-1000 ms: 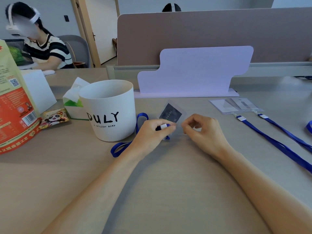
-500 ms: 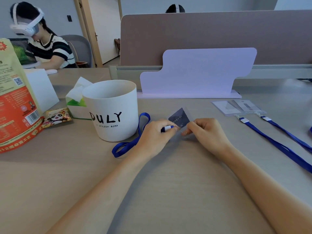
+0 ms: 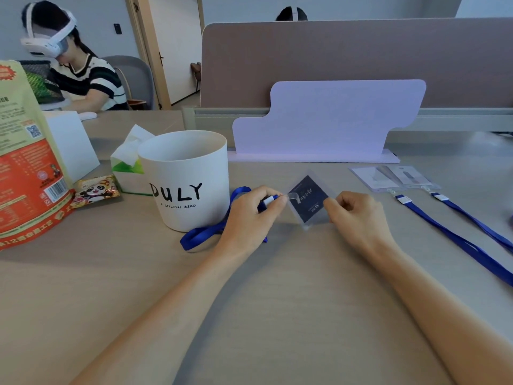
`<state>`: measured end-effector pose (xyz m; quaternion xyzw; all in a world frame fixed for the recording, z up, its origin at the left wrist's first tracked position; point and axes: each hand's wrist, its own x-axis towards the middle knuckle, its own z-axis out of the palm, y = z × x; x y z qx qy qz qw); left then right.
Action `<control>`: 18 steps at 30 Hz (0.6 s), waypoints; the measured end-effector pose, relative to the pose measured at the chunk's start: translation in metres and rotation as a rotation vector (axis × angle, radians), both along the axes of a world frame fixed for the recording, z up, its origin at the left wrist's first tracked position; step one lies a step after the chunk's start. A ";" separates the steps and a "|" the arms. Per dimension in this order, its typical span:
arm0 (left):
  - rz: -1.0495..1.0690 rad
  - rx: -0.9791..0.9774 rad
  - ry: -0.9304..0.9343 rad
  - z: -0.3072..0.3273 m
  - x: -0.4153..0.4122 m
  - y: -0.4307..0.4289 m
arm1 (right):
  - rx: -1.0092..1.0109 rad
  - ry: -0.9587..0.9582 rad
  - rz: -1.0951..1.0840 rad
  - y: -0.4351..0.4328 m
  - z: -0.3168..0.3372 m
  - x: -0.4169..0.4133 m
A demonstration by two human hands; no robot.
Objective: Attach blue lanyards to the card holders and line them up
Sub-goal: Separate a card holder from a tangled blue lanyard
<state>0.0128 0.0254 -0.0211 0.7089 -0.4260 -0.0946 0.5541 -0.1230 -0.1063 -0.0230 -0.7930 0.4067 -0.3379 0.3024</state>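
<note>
Big tan desk [image 3: 277, 315] with loads of bare room near the front edge, white DULY bucket [image 3: 186, 182] hugging the left hand [image 3: 247, 218], which pinches the blue lanyard [image 3: 205, 232] clip, right hand [image 3: 358, 218] gripping the clear card holder [image 3: 308, 201] corner, tilted just off the desk, two finished holders [image 3: 388, 177] lined up far right

- Left hand [image 3: 251, 218], at the centre of the frame, is curled knuckles-up with thumb and forefinger pinched together.
- Right hand [image 3: 358, 220], just right of centre, is loosely fisted, fingertips pinched.
- Both bare forearms reach in from the bottom edge.
</note>
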 end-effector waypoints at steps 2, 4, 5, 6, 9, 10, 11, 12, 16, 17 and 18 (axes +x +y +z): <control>-0.018 -0.005 0.065 0.003 -0.001 0.001 | -0.020 0.095 -0.047 -0.005 -0.001 -0.003; -0.007 -0.045 0.071 0.002 -0.001 0.000 | -0.090 0.198 -0.074 -0.009 -0.004 -0.004; 0.035 -0.060 0.012 0.000 0.001 -0.001 | -0.134 0.239 -0.082 -0.011 -0.006 -0.004; 0.107 -0.041 -0.102 -0.003 0.005 -0.002 | -0.170 0.249 -0.085 -0.011 -0.008 -0.004; 0.312 0.208 -0.647 -0.013 0.016 -0.001 | -0.247 0.176 -0.073 -0.009 -0.008 0.000; 0.319 0.293 -0.755 -0.017 0.018 0.000 | -0.269 0.163 -0.062 -0.007 -0.007 0.001; 0.311 0.383 -0.795 -0.019 0.017 0.000 | -0.294 0.161 -0.048 -0.006 -0.007 0.002; 0.307 0.463 -0.787 -0.020 0.015 -0.001 | -0.324 0.164 -0.033 -0.004 -0.008 0.002; 0.282 0.586 -0.730 -0.019 0.014 -0.001 | -0.365 0.150 0.019 0.000 -0.008 0.004; 0.246 0.567 -0.700 -0.018 0.015 -0.001 | -0.361 0.146 0.032 0.000 -0.008 0.005; 0.198 0.526 -0.639 -0.017 0.017 -0.001 | -0.358 0.140 0.048 0.001 -0.009 0.005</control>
